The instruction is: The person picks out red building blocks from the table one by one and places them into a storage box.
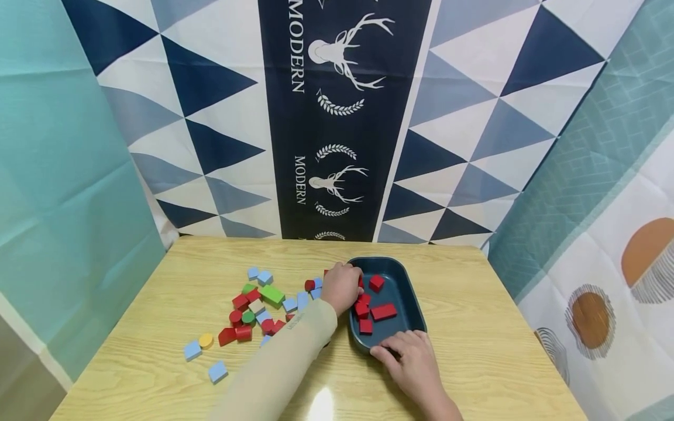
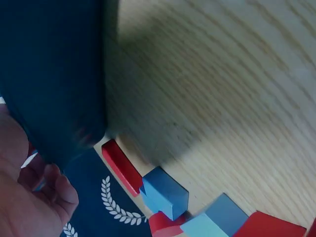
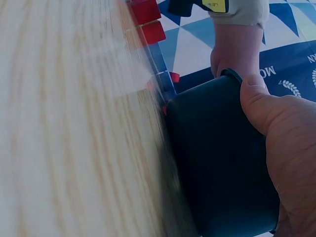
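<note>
A dark blue tray (image 1: 402, 292) stands on the table with several red blocks (image 1: 384, 311) inside. My left hand (image 1: 342, 285) is at the tray's left rim, fingers bent over its inside. A red block (image 1: 360, 282) shows at its fingertips, mostly hidden by the hand. In the left wrist view the left hand (image 2: 37, 197) curls beside the tray's outer wall (image 2: 54, 74). My right hand (image 1: 413, 363) grips the tray's near rim. The right wrist view has its thumb (image 3: 256, 98) over the rim, with the other fingers mostly hidden.
Left of the tray lie scattered blocks: several red ones (image 1: 243, 333), several light blue ones (image 1: 217, 372), a green block (image 1: 272, 296) and a yellow round piece (image 1: 206, 341). My left sleeve (image 1: 279, 362) hides part of the table (image 1: 474, 351). A patterned cloth (image 1: 221, 128) hangs behind.
</note>
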`<state>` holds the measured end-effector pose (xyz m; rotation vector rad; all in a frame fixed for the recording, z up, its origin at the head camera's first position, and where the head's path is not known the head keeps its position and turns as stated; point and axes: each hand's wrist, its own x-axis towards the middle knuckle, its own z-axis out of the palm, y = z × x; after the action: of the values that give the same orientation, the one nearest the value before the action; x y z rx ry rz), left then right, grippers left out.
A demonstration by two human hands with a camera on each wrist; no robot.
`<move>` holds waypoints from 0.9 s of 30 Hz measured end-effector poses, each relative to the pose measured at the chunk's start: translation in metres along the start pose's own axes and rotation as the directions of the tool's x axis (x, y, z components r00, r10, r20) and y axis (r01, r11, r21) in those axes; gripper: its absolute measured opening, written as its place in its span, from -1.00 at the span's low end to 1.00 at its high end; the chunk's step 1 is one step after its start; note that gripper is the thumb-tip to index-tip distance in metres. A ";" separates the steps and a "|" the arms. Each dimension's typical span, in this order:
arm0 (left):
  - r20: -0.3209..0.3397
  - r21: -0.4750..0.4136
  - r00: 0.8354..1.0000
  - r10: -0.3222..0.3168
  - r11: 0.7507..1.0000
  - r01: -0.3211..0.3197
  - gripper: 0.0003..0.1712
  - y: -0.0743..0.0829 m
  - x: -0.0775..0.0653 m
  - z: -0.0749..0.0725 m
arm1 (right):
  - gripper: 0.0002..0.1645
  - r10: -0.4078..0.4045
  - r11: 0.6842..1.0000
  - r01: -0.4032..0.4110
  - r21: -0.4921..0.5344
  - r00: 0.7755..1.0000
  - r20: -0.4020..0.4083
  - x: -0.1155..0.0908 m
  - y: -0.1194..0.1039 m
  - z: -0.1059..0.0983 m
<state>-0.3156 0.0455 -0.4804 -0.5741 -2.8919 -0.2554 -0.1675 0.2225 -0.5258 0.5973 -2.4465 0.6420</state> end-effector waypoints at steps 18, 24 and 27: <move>-0.007 -0.068 0.999 -0.033 0.997 0.032 -0.63 -0.002 -0.003 0.004 | -0.79 0.013 1.000 -0.013 -0.009 1.000 0.010 -0.001 0.000 0.001; -0.145 -0.224 0.971 -0.192 0.962 0.156 -0.72 -0.051 -0.002 -0.008 | -0.79 0.003 1.000 -0.003 -0.004 1.000 0.003 0.000 0.000 0.002; -0.072 -0.196 0.957 -0.279 0.945 0.261 -0.61 -0.077 -0.003 -0.012 | -0.78 0.001 1.000 -0.001 -0.003 1.000 0.001 -0.001 0.000 0.001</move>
<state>-0.3415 -0.0283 -0.4798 -0.1792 -2.8619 -0.5784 -0.1673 0.2217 -0.5269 0.5950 -2.4488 0.6390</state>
